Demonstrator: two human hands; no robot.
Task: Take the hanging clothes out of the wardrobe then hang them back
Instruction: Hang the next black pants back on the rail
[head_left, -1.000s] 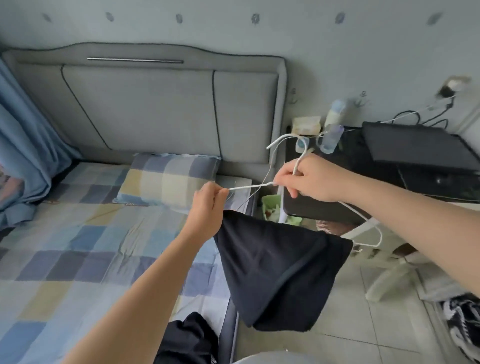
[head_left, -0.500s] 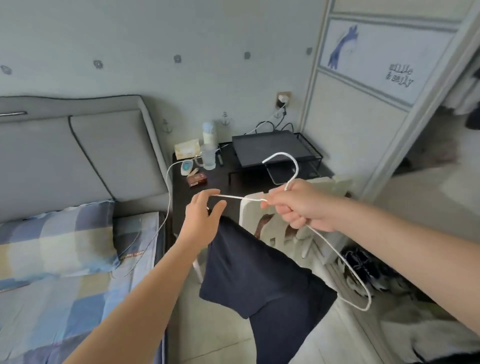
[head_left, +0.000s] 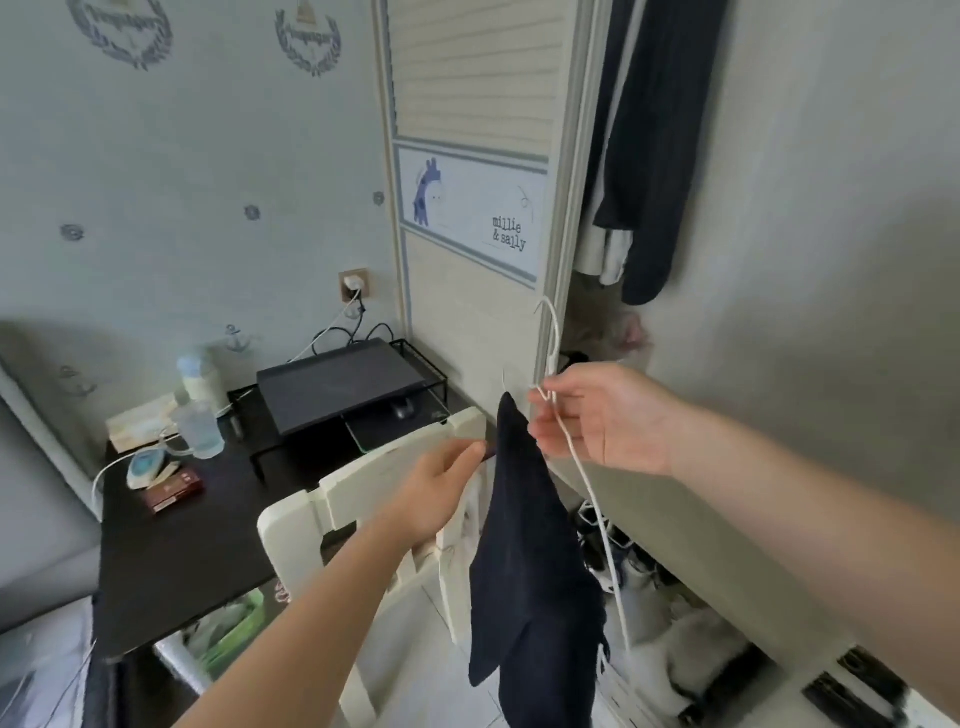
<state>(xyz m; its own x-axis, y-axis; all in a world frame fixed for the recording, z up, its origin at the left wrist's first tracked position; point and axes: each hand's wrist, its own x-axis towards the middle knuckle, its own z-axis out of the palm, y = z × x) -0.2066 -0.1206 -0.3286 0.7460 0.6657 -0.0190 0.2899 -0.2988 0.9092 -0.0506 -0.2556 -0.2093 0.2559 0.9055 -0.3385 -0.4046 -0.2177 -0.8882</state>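
We hold dark garment (head_left: 524, 545) draped on white hanger (head_left: 555, 340), in air just before open wardrobe (head_left: 467, 322). Right hand (head_left: 597, 418) pinches hanger neck, hook up. Left hand (head_left: 441, 493) reaches garment's edge, fingers fairly straight; pinching or only touching, we cannot tell. Other dark clothes (head_left: 654, 156) hang inside. Our judgement: taking-out done for this piece, hooking back on rail left; rail not visible.

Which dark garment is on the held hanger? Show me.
The lower dark garment, draped on the white hanger the right hand pinches; the other dark garment hangs in the wardrobe.
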